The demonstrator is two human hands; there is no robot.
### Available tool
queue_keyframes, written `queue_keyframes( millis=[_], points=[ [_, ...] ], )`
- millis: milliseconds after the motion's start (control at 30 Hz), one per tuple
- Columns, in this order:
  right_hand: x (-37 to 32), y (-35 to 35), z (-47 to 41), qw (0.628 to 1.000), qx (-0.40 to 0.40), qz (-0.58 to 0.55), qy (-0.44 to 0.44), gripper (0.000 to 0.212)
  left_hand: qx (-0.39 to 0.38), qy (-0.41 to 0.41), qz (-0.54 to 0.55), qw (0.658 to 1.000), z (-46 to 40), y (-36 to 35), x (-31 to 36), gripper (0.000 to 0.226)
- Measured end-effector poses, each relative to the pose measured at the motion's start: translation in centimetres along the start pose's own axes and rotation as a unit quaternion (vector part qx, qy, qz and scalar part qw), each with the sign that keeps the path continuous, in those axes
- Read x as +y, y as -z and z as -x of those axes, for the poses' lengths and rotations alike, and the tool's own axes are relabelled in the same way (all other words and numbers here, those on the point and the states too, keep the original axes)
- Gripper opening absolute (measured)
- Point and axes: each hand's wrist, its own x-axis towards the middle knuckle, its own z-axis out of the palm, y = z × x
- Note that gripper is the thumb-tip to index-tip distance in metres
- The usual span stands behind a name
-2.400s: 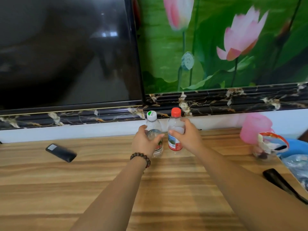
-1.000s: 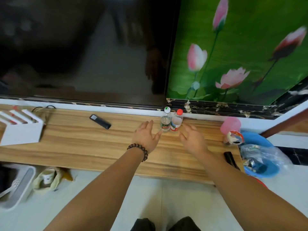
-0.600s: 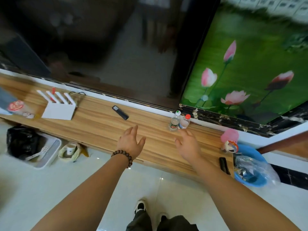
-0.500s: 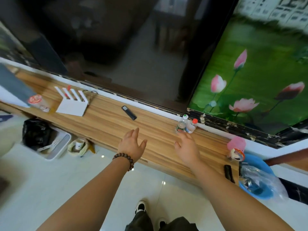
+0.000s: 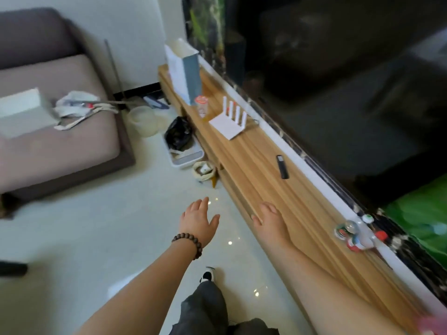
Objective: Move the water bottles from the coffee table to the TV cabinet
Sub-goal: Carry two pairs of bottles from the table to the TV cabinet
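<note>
Two small water bottles stand side by side on the wooden TV cabinet (image 5: pixel 254 170) at the right, against the wall trim: one with a white and green cap (image 5: pixel 348 228), one with a red cap (image 5: pixel 365 241). Both are blurred. My left hand (image 5: pixel 198 221) hangs open over the pale floor, a bead bracelet on its wrist. My right hand (image 5: pixel 269 220) is open over the cabinet's front edge, well to the left of the bottles. Neither hand holds anything.
On the cabinet lie a black remote (image 5: pixel 282 166), a white router (image 5: pixel 229 122), a small cup (image 5: pixel 202 106) and a white bag (image 5: pixel 183 71). The TV screen (image 5: pixel 338 81) fills the upper right. A sofa (image 5: pixel 48 117), a bin (image 5: pixel 183 151) and clutter sit at the left.
Both hands let go of the bottles and drew back from the cabinet. The view has swung left, so the bottles now sit at the far right and the sofa shows.
</note>
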Motion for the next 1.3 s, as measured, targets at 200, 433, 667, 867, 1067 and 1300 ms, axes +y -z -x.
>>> queue_keyframes(
  millis=[200, 433, 667, 867, 1067, 1300],
  points=[
    [-5.7, -6.3, 1.4, 0.989, -0.098, 0.007, 0.113, 0.039, 0.051, 0.147, 0.039, 0.987, 7.3, 0.5, -7.6, 0.065],
    [-15.6, -14.4, 6.1, 0.945, -0.215, 0.045, 0.242, 0.038, 0.121, 0.319, 0.081, 0.937, 17.5, 2.8, -17.7, 0.064],
    [-24.6, -22.5, 11.9, 0.887, -0.293, 0.092, 0.344, 0.037, 0.196, 0.439, 0.119, 0.869, 27.3, 4.1, -26.6, 0.063],
    [-33.0, -30.8, 19.4, 0.827, -0.351, 0.118, 0.423, 0.037, 0.235, 0.515, 0.15, 0.811, 35.7, 4.9, -35.2, 0.064],
    [-41.6, -38.4, 26.1, 0.782, -0.384, 0.131, 0.474, 0.038, 0.261, 0.572, 0.177, 0.757, 42.6, 6.5, -43.9, 0.064],
    [-48.7, -44.6, 30.4, 0.758, -0.41, 0.124, 0.492, 0.039, 0.278, 0.601, 0.201, 0.722, 46.0, 9.0, -52.1, 0.062]
  ],
)
